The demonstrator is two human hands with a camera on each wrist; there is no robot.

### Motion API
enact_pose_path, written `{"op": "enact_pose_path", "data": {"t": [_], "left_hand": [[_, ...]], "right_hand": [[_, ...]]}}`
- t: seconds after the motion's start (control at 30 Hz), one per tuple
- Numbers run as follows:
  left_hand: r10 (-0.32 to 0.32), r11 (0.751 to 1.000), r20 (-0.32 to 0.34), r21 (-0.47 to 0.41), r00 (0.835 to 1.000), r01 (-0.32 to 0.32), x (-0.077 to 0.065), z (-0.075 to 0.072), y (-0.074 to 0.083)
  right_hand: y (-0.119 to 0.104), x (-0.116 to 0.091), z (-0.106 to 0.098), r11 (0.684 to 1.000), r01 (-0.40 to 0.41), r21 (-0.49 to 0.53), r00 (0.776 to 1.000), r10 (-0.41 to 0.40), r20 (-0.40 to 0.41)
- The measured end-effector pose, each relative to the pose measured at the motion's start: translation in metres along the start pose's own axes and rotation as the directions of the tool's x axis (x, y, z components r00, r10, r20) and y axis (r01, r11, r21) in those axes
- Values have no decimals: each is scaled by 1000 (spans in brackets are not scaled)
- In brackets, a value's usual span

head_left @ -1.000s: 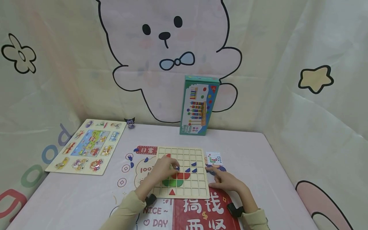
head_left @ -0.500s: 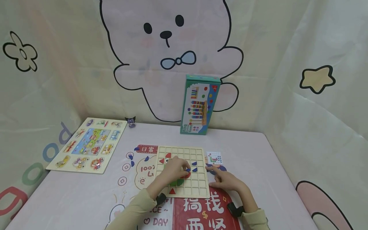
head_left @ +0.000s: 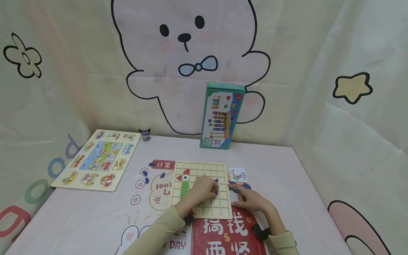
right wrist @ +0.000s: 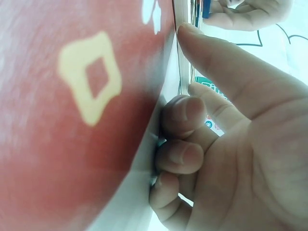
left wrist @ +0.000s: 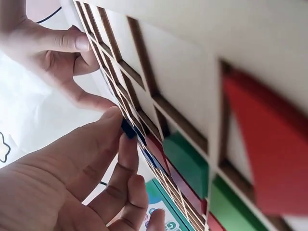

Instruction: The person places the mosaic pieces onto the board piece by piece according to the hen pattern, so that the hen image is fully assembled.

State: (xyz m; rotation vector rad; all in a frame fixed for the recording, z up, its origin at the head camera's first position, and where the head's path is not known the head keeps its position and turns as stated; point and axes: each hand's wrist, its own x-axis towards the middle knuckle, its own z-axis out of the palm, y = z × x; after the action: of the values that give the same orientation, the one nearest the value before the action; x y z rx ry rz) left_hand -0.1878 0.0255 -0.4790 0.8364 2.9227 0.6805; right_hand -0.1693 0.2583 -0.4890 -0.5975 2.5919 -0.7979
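Observation:
My left hand [head_left: 204, 189] reaches over the right half of a pale wooden grid board [head_left: 220, 212]. In the left wrist view its thumb and index finger pinch a small dark blue piece [left wrist: 128, 129] close to the grid. Red, green and eye-patterned pieces sit in the grid; the eye piece [head_left: 186, 177] is near the upper left, above a green square [head_left: 185, 185]. My hand hides part of the pattern. My right hand [head_left: 251, 200] rests beside the board, thumb and index fingertips at its right edge, the other fingers curled in the right wrist view.
A small pattern card [head_left: 238, 175] lies right of the board. Loose blue pieces [head_left: 146, 180] are scattered to the left. A picture puzzle board [head_left: 111, 184], a small dark figurine [head_left: 145, 134] and an upright green game box [head_left: 220, 117] stand or lie farther back.
My left hand has moved right across the board, pinching a blue piece, and the eye and green pieces at the left have come into sight. My right hand stays at the edge.

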Motion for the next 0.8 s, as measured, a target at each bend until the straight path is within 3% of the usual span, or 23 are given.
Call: {"op": "enact_pose_path", "data": {"t": [0.53,0.8], "left_hand": [[-50,999,45,-2,998,51,3,7,5],[-45,995,71,-80,996,51,-2,1,5]], "right_hand": [[2,2,0,1000,-6,18,1000,6,4],[2,1,0,1000,-7,14,1000,7,4]]}}
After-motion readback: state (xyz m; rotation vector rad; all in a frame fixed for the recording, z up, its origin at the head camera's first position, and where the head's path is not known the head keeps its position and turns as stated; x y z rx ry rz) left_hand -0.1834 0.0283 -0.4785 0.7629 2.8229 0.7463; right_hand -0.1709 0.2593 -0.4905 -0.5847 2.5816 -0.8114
